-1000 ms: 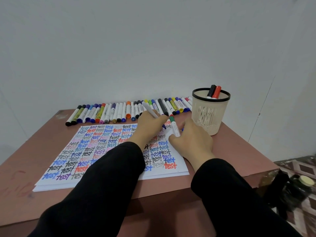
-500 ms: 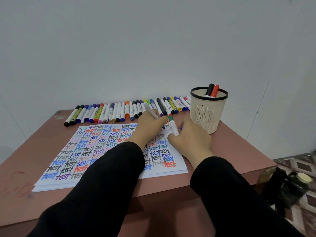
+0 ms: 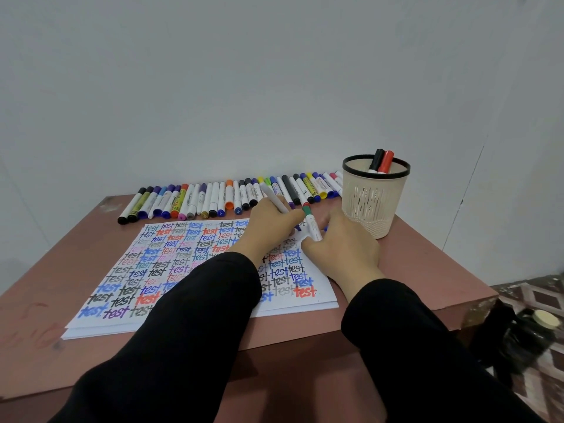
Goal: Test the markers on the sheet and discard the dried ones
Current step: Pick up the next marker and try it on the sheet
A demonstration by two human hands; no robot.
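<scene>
A white sheet [image 3: 171, 254] covered with the word "test" in many colours lies on the reddish table. My left hand [image 3: 268, 227] holds a white marker [image 3: 273, 198] like a pen, its blue tip down on the sheet's far right part. My right hand [image 3: 341, 248] holds a white marker with a green end [image 3: 312, 222] beside it. A row of several markers [image 3: 232, 195] lies along the wall. A beige basket [image 3: 374, 199] with a black rim holds a black and a red marker [image 3: 381, 161].
The table [image 3: 412, 270] ends just right of the basket and at my forearms. A dark object with a pale lid [image 3: 540, 325] sits on the patterned floor at the lower right. The wall stands right behind the marker row.
Both hands stay over the sheet's far right corner. The green-ended marker in my right hand has shifted slightly; my left hand's marker keeps its place.
</scene>
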